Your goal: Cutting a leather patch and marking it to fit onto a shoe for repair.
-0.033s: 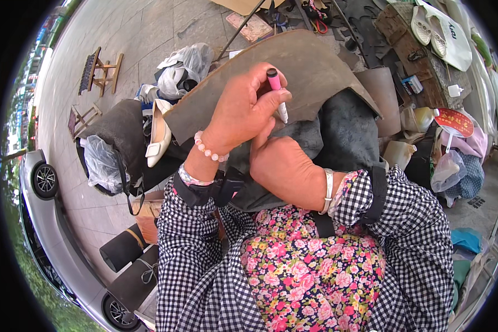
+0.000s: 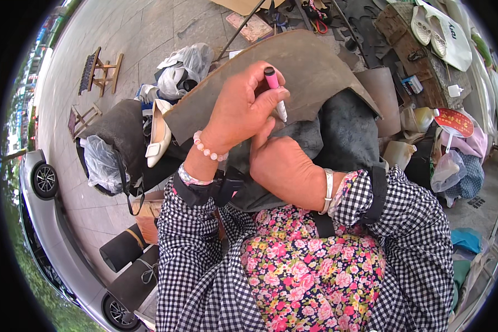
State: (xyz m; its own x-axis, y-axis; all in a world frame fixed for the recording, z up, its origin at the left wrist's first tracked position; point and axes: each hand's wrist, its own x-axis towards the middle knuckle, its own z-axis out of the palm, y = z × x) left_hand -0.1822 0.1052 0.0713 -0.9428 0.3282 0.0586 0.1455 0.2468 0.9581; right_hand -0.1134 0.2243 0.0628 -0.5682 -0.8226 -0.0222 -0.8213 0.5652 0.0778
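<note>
Between thumb and fingers of my left hand (image 2: 238,105) is a marker pen (image 2: 274,84), pink and white with a dark end. It leans, its pale tip down at the near edge of a large brown-grey sheet (image 2: 310,61), which looks like rubber or leather. My right hand (image 2: 288,171) is closed just below, fingers curled under, with one finger or thumb reaching up to the left hand. Whatever it grips is hidden. Black sheet material (image 2: 348,124) lies over my lap beneath both hands.
A cream shoe (image 2: 159,133) rests at left beside a dark bag (image 2: 119,135) and plastic bags (image 2: 185,66). A worn wooden box (image 2: 415,61) with pale shoes (image 2: 429,30) stands at right. Near it are bottles (image 2: 423,117) and a red fan (image 2: 454,123). Small stools (image 2: 102,72) stand far left.
The upper end of the marker pen has shifted very slightly left with my left hand. My right hand looks unmoved.
</note>
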